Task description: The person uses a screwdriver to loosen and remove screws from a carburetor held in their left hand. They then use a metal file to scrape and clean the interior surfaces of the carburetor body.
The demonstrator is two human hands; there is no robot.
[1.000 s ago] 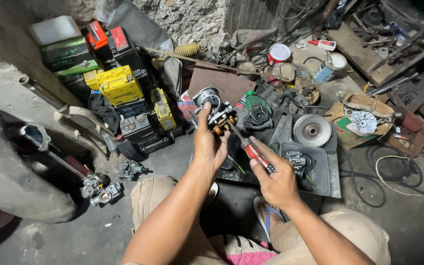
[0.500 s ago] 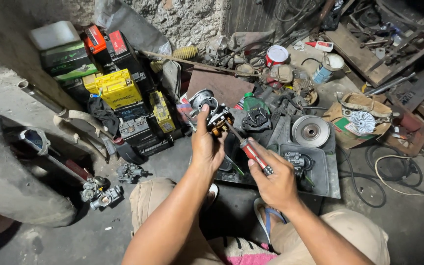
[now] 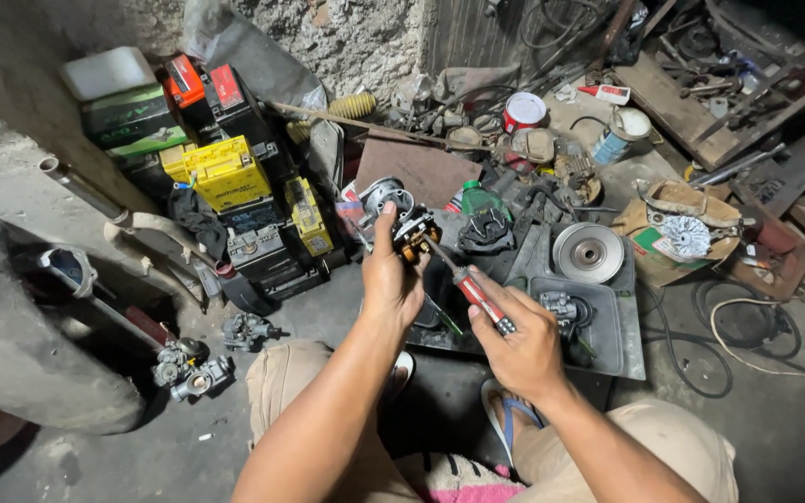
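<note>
Red-handled screwdriver [image 3: 473, 292] was gripped in the closed fingers of the right hand [image 3: 522, 343], its tip set into a small carburettor [image 3: 415, 230] that the left hand [image 3: 389, 278] clasped above the black tray [image 3: 607, 321]. Work appeared midway: the part was still assembled. Beyond, a yellow box-shaped battery [image 3: 225, 171] stood by red-topped ones [image 3: 207, 88]; a red-and-white tin [image 3: 523, 112] sat further back.

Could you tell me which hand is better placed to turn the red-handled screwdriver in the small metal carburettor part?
Right, probably. The right hand already grips the red-handled screwdriver, its tip at the small metal carburettor part. The left hand is busy holding that part.
</note>
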